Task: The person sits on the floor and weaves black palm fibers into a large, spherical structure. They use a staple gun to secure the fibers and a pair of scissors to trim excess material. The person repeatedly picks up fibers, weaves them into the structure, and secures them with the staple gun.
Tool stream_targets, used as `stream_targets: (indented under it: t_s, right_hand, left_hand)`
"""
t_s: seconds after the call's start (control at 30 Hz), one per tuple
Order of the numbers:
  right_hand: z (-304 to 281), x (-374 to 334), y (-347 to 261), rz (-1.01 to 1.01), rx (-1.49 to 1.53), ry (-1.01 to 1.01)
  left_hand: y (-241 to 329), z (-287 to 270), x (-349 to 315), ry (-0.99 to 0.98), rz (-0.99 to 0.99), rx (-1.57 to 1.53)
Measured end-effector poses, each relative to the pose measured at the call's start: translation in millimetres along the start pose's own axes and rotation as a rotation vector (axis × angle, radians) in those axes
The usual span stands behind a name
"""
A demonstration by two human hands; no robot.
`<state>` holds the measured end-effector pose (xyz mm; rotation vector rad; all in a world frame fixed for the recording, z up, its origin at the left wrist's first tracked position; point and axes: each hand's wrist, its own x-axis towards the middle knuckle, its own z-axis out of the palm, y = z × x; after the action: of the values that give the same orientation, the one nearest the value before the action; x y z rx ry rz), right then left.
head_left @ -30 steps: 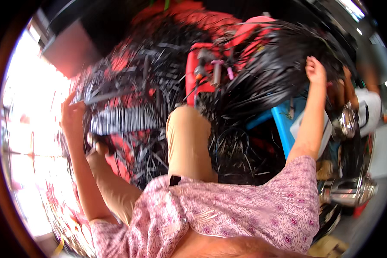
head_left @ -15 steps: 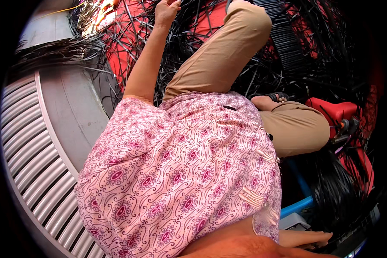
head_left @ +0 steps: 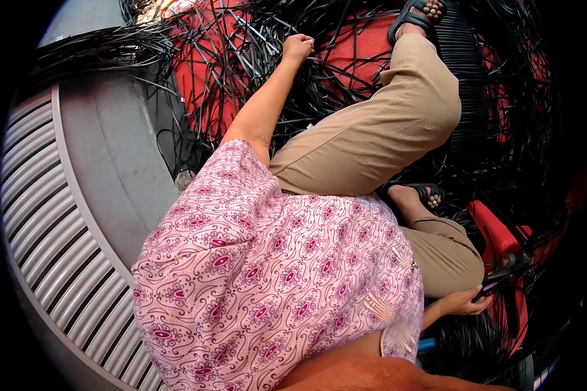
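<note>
My left hand [head_left: 299, 49] is closed above a loose tangle of black flat strips [head_left: 267, 45]. Whatever its curled fingers hold, if anything, is too small to make out. Down at the right, beside my bent knee, my right hand [head_left: 464, 302] has its fingers around the end of a dark-handled tool [head_left: 502, 272], whose exact kind I cannot tell. That tool lies against a red plastic piece [head_left: 492, 231]. More black strips [head_left: 466, 339] are bunched just below my right hand.
A red surface [head_left: 359, 52] shows beneath the strips. Neatly coiled black strip [head_left: 460, 72] lies beyond my sandalled foot [head_left: 414, 19]. To the left are a grey ledge [head_left: 111, 143] and a slatted metal panel [head_left: 59, 241]. A blue bar [head_left: 427, 343] shows below my right forearm.
My left hand has moved right and down in view. My right hand has come up from the lower right to the dark-handled tool. My legs and the view have shifted, showing the far foot.
</note>
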<state>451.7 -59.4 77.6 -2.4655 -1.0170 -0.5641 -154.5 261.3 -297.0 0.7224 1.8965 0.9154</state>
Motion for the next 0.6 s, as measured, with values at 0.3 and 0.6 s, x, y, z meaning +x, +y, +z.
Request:
stream_targets:
  t_s: [0.3,0.6]
  right_hand:
    - [-76.0,45.7,71.2,0.150,-0.106,-0.162]
    - [-53.1,62.3,76.8,0.095,-0.086,-0.121]
  left_hand:
    - [-9.9,119.4,-134.0,-0.076,-0.186,0.759]
    - [24.2,117.7,-148.9,0.140,0.004,-0.315]
